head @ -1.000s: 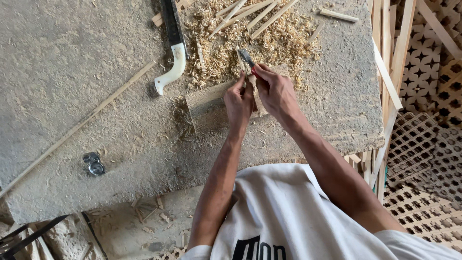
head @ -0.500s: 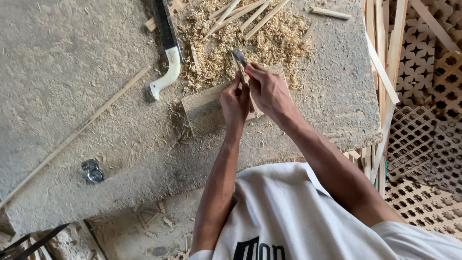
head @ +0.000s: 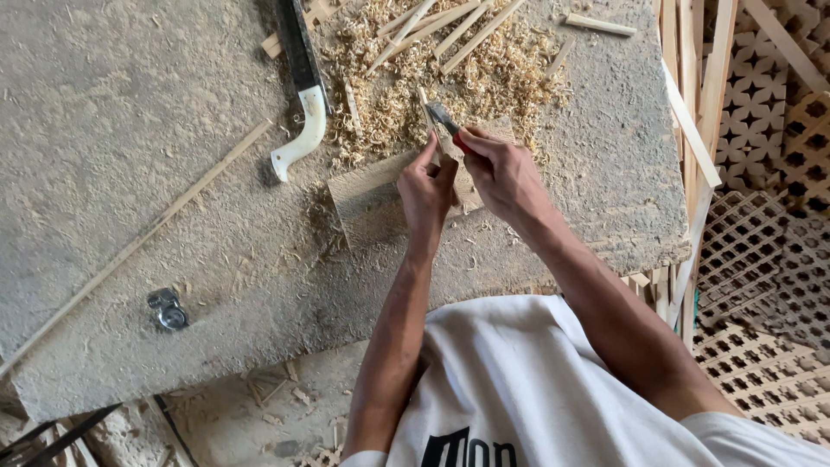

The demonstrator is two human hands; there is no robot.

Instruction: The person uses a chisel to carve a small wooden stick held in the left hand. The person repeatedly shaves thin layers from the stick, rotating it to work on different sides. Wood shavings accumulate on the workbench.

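Note:
My left hand [head: 425,188] grips a thin wooden stick [head: 430,117] and presses it onto a small wooden block [head: 372,195] on the grey slab [head: 130,130]. My right hand [head: 501,169] holds a knife with a red handle, its blade [head: 439,115] laid against the stick just beyond my fingers. Both hands touch each other over the block. A heap of wood shavings [head: 415,78] lies right behind them.
A saw with a white handle [head: 303,130] lies left of the shavings. Several cut sticks [head: 458,26] rest on the heap. A long thin strip [head: 138,242] runs diagonally on the slab, near a small metal piece [head: 167,310]. Wooden lattice panels [head: 769,216] and slats stand at right.
The view has shifted slightly. My hands stay on the block, and the knife blade has slid a little along the stick.

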